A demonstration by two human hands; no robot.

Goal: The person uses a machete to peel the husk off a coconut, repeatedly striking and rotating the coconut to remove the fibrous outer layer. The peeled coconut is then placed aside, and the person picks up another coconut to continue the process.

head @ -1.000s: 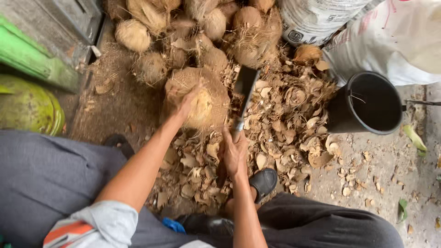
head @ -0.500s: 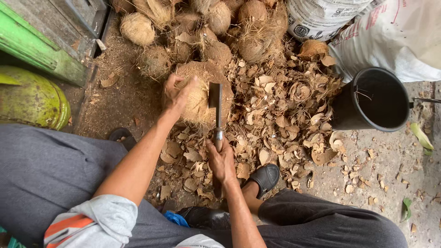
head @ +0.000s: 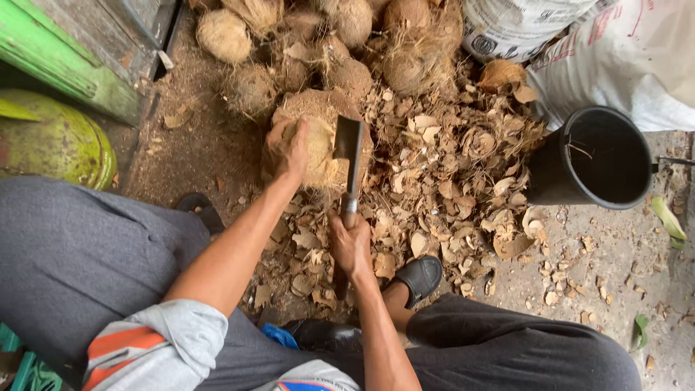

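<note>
The cleaver [head: 347, 156] runs lengthwise away from the person, blade tip pointing up the view and resting against the husked coconut [head: 318, 141]. The right hand [head: 351, 242] is clenched round its handle; the left hand [head: 286, 148] clasps the coconut's left side. Husk scraps [head: 449, 174] litter the ground, more coconuts [head: 347, 43] crowd behind, and a black bucket [head: 597, 156], apparently empty, stands to the right.
</note>
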